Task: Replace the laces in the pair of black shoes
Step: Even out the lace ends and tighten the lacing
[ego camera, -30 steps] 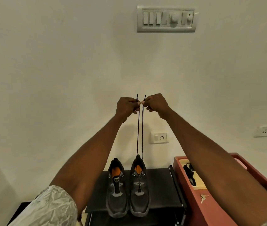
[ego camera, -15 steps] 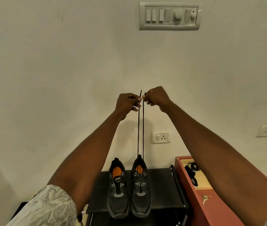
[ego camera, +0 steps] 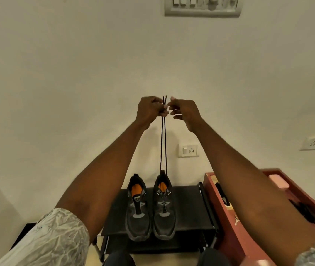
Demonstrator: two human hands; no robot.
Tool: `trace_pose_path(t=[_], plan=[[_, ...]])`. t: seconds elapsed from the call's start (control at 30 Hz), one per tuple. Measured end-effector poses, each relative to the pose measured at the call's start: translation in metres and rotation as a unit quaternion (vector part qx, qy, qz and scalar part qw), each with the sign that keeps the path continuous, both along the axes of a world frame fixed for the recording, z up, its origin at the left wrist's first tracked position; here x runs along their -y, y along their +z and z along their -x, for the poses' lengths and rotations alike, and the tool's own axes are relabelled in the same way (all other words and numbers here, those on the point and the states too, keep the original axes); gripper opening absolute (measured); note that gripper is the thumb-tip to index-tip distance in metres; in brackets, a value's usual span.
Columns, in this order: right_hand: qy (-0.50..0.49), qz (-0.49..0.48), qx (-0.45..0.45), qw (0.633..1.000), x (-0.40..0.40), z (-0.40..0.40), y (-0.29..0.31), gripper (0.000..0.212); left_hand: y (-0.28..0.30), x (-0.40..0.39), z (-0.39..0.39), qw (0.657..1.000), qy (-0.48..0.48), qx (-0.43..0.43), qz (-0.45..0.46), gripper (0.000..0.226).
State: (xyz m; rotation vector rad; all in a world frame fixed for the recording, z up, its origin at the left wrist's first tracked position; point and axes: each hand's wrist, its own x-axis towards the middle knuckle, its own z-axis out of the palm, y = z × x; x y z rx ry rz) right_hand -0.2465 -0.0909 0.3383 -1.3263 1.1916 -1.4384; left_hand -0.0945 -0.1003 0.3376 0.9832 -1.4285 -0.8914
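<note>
Two black shoes with orange insoles stand side by side on a low black rack (ego camera: 188, 210). The left shoe (ego camera: 138, 212) shows no lace. A black lace (ego camera: 163, 143) rises in two taut strands from the right shoe (ego camera: 164, 210) up to my hands, raised in front of the wall. My left hand (ego camera: 150, 110) pinches both strands, and their tips cross just above its fingers. My right hand (ego camera: 184, 112) is beside the lace with a small gap, its fingers loosely curled and holding nothing.
A reddish wooden unit (ego camera: 231, 239) stands right of the rack, with a tray holding a dark bundle (ego camera: 222, 195) and a small key (ego camera: 236, 219) on top. Wall sockets (ego camera: 188, 150) and a switch panel (ego camera: 202, 6) are on the wall.
Each hand pinched one lace end before. Now both ends are gathered in my left hand and my right hand has let go and drawn slightly right.
</note>
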Motion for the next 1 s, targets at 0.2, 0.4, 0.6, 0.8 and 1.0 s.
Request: trace_pose_path(t=[0.2,0.4,0.6,0.8,1.0], plan=[[-0.041,-0.208,-0.169,0.963,0.018,-0.008,-0.179,0.005,-0.012,-0.002,0.005,0.999,-0.02,-0.039,0.006,0.003],[-0.074,-0.307,-0.243,0.917,0.006,-0.045,-0.305,0.027,-0.014,0.001,0.009,0.999,-0.01,-0.006,0.043,0.009],[-0.029,-0.416,-0.352,0.838,-0.006,-0.076,-0.363,0.078,-0.022,0.008,0.0,0.999,-0.016,-0.005,0.05,0.007],[-0.06,-0.404,-0.451,0.794,-0.022,-0.077,-0.379,0.049,-0.037,0.007,-0.007,0.998,-0.019,-0.019,0.06,0.01],[-0.06,-0.394,-0.47,0.787,-0.005,-0.073,-0.366,0.048,-0.019,0.011,-0.009,0.995,-0.004,-0.026,0.1,0.012]])
